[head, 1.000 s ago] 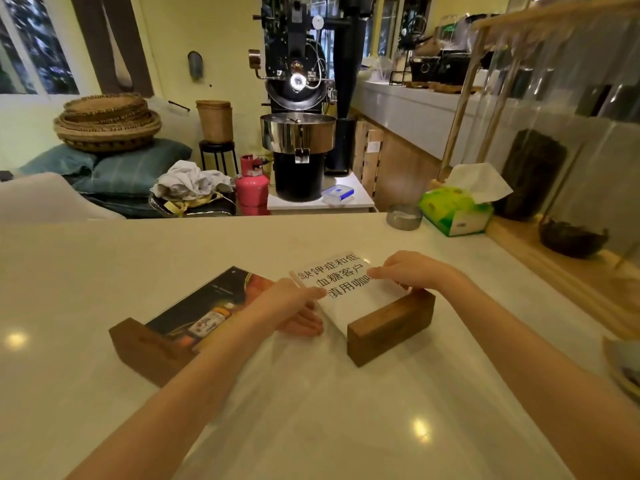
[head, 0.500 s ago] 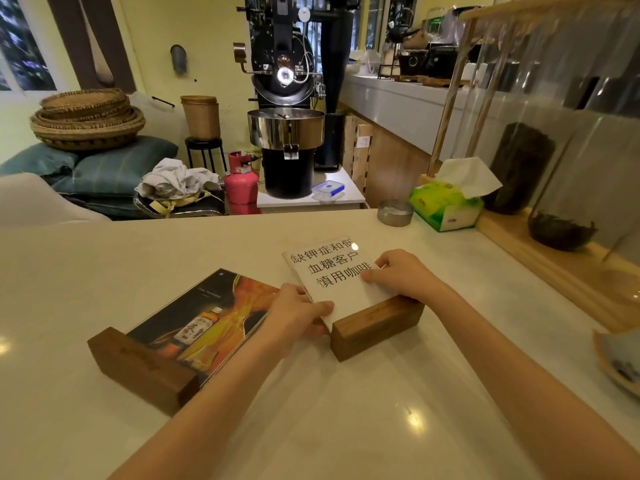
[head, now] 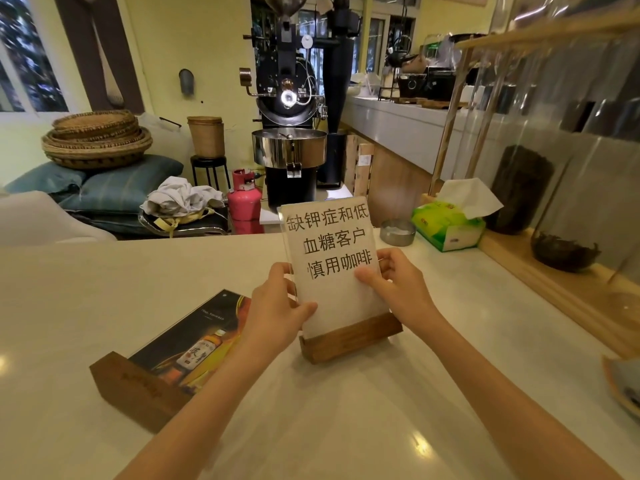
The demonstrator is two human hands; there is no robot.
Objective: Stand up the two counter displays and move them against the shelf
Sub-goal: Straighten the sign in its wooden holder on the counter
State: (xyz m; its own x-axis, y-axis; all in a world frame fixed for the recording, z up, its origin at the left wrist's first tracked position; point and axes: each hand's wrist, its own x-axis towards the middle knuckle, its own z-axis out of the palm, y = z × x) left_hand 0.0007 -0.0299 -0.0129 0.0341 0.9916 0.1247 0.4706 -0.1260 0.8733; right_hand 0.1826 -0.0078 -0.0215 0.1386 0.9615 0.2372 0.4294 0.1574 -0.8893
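At the centre of the frame the white sign stands upright on the counter, its sheet set in a wooden base that rests flat on the top. The left hand grips the sheet's left edge, thumb across the front near the bottom and fingers curled behind. The right hand grips the right edge, thumb on the front face and fingers wrapped round the back. Both hands are closed on the sign.

At lower left the poster display lies flat on its back on the counter, its wooden block toward the bottom of the frame. The left forearm passes over its right side. It pictures a bottle on an orange ground.

Along the right edge runs the wooden shelf, well apart from both displays. On it stand tall glass jars: one holds a dark fill to about a third of its height, and a nearer one holds a low heap of dark matter at the bottom. What the matter is I cannot tell.

At centre right, near the shelf's far end, a green tissue box sits on the counter with a white tissue sticking out of the top. Just left of it is a small round metal tin with something pale inside.

At upper left, beyond the counter, shallow woven baskets are stacked one inside another on blue cushions.
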